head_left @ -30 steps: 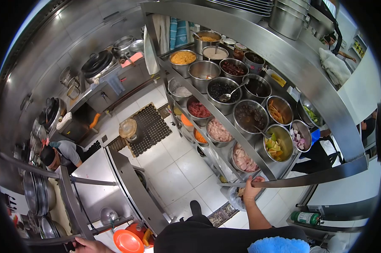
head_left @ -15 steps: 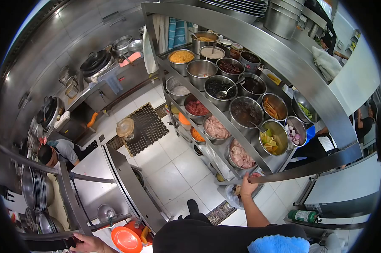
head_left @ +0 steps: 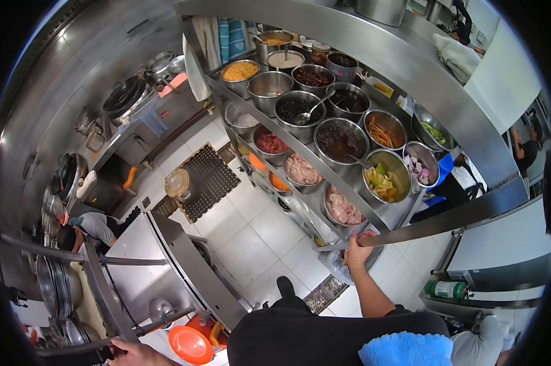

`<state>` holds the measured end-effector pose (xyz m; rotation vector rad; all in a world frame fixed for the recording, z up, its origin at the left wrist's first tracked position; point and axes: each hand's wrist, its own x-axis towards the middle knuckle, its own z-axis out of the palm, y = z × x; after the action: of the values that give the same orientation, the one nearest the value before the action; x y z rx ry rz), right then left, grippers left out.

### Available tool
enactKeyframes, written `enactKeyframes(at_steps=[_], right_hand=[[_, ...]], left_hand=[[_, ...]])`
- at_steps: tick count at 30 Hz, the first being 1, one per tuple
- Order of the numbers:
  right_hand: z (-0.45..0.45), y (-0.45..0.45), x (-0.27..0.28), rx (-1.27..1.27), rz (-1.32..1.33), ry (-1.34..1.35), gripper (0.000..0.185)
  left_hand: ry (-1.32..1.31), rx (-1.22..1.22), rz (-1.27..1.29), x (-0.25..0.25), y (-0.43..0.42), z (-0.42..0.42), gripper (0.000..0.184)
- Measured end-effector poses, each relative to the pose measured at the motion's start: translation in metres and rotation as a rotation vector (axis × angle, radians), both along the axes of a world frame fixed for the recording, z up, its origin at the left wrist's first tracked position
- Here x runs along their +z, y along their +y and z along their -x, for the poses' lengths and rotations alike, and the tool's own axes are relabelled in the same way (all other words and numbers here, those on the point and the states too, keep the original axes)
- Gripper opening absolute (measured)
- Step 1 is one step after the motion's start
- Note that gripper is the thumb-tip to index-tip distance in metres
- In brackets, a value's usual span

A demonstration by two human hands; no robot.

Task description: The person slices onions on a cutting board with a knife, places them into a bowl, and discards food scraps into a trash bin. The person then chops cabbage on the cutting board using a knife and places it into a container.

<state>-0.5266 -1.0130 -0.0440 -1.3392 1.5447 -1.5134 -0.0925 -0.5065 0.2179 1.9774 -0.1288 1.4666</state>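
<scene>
Steel rack (head_left: pixel 446 221) at 1–4 o'clock, loaded w/ round steel pots (head_left: pixel 268 107): yellow shreds (head_left: pixel 240 71) btwn 11 & 12, dark bits (head_left: pixel 292 108) + ladle (head_left: pixel 303 118) btwn 12 & 1, orange sticks (head_left: pixel 380 131) ~2, yel/green chunks (head_left: pixel 379 183) & purple-white chunks (head_left: pixel 417 171) ~3, pink raw meat (head_left: pixel 342 208) nr 4.

R hand (head_left: pixel 356 251) btwn 4 & 5, fingers clenched round rack's near corner. L hand (head_left: pixel 138 355) ~7, at dark bar (head_left: pixel 83 355), cut by frame edge; grip can't tell.

Shiny metal all over; perforated blk mat (head_left: pixel 217 189) ~9 on white tile, fluffy blue towel (head_left: pixel 406 351) ~5, smooth round orange basin (head_left: pixel 191 344) ~7.

Co-worker (head_left: pixel 95 227) bent over, btwn 8 & 9. Steel counter (head_left: pixel 138 250) ~8 stands in the way btwn L hand & mat. Green cylinder (head_left: pixel 446 289) ~4, lying sideways.
</scene>
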Motion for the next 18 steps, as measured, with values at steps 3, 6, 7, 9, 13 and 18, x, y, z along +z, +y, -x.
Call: enactKeyframes(at_steps=[3,6,7,9,13,18], right_hand=[[0.001,-0.003,-0.014,-0.029,0.021,-0.058,0.043],[-0.001,-0.001,-0.006,-0.038,0.018,-0.023,0.043],[0.003,0.001,-0.003,-0.010,-0.106,-0.039,0.052],[0.001,0.002,0.003,-0.014,-0.105,-0.068,0.050],[0.000,0.002,0.004,-0.021,-0.090,-0.011,0.049],[0.001,-0.001,-0.008,-0.065,-0.052,0.006,0.051]], left_hand=[[0.014,-0.009,-0.016,0.011,-0.019,0.010,0.047],[0.026,-0.032,-0.044,0.008,-0.001,0.005,0.046],[0.016,-0.042,-0.045,0.009,0.000,0.004,0.044],[-0.001,-0.084,-0.019,0.007,0.000,0.002,0.047],[-0.046,-0.125,-0.123,0.028,-0.022,0.013,0.052],[-0.080,-0.100,-0.104,0.035,-0.040,0.022,0.050]])
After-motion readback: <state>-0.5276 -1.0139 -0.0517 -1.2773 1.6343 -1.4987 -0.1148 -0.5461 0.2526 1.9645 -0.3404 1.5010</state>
